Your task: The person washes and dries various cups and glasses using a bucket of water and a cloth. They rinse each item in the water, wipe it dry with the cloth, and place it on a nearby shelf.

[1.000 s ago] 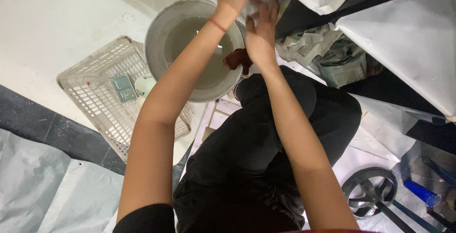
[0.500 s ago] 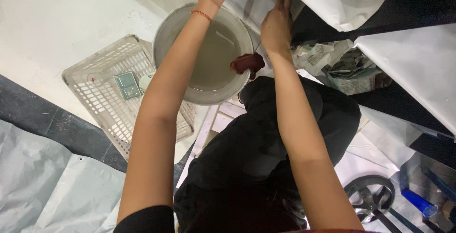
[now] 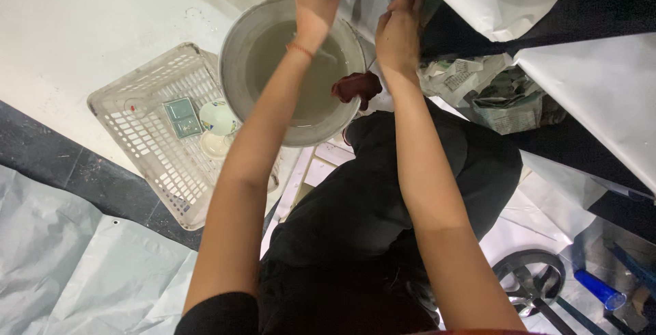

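Left hand (image 3: 314, 0) reaches over far rim of grey metal basin (image 3: 236, 48), fingers spread – grip open, nothing visibly held. Right hand (image 3: 400, 31) beyond basin's right edge, fingers curled toward something at top edge – cannot tell what, or how tight the grip. Basin on floor, holds murky water. Dark red cloth (image 3: 357, 87) hangs at basin's right rim. White plastic basket (image 3: 147, 157) just left of basin, with small bowl (image 3: 219, 116) and green dish (image 3: 181, 116) inside.
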